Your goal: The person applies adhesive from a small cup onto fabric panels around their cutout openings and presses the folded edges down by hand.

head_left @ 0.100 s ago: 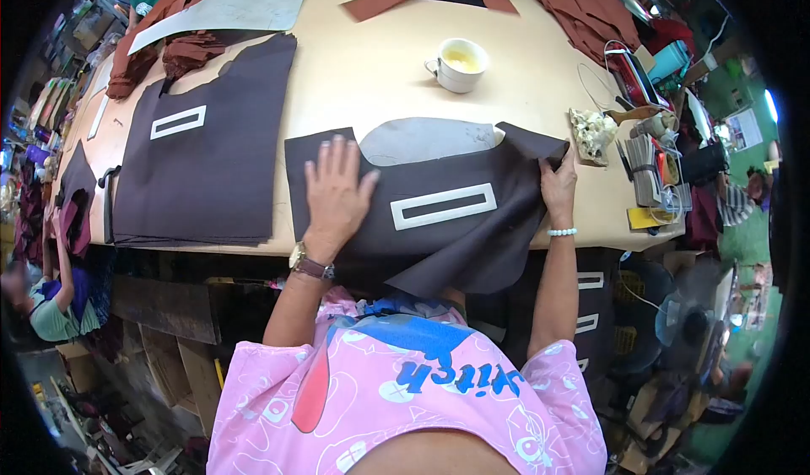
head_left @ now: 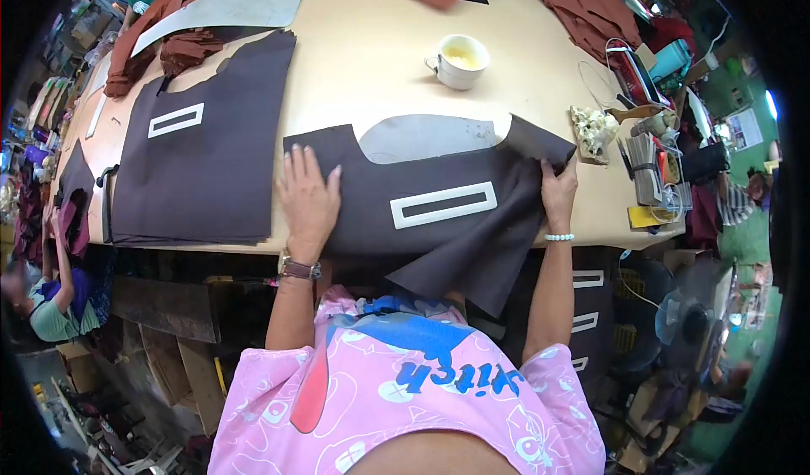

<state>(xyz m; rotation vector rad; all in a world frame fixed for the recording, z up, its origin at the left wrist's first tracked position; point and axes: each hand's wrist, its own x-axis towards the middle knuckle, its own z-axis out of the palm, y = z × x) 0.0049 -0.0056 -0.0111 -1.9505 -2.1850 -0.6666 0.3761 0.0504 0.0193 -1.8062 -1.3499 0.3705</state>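
A dark brown fabric panel (head_left: 363, 209) with a white rectangular frame-shaped patch (head_left: 443, 205) lies at the table's near side, its lower right part hanging over the edge in a fold. My left hand (head_left: 309, 201) rests flat on the panel's left end, fingers stretched out. At the right end, my right hand (head_left: 557, 192) grips the panel's raised corner between thumb and fingers. Behind the panel's curved cut-out lies a grey flat template (head_left: 430, 137), partly covered by the fabric.
To the left lies a stack of dark panels (head_left: 202, 171) with a similar patch (head_left: 175, 121) on top. A white cup (head_left: 460, 63) holding something yellowish stands behind the template. Reddish-brown fabric (head_left: 574, 7), a pale crumbly lump (head_left: 593, 133) and bundled cards (head_left: 644, 171) sit at right.
My left hand has slid left, to the panel's left end. The panel's right corner has shifted slightly outward with my right hand. At the far side, a reddish-brown piece has moved off the dark one.
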